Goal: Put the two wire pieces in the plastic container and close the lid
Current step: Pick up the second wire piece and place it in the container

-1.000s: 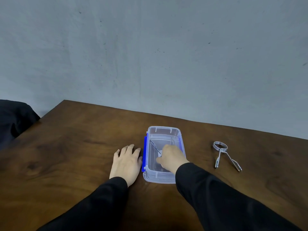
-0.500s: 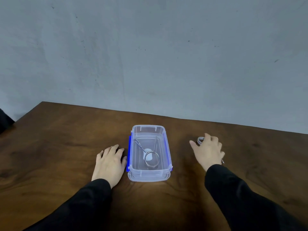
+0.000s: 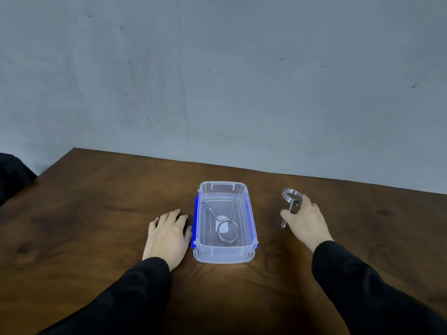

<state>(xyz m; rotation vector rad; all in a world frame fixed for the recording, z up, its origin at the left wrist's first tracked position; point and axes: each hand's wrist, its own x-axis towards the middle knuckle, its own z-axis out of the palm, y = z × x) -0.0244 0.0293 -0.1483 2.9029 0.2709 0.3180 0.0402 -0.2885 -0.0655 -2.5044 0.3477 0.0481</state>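
A clear plastic container with blue side clips stands open in the middle of the wooden table. It seems to rest on its lid, whose rim shows under the front edge. One metal wire piece lies inside, its coil toward me. My left hand lies flat on the table, touching the container's left side. To the right, my right hand grips the second wire piece by its legs, coil pointing away and lifted slightly.
A grey wall rises behind the table's far edge. A dark object sits off the table's left corner. My black sleeves cover the near part of the table.
My right hand left the container, leaving the first wire piece inside, moved right to the second wire piece and closed on it. The left hand has stayed beside the container.
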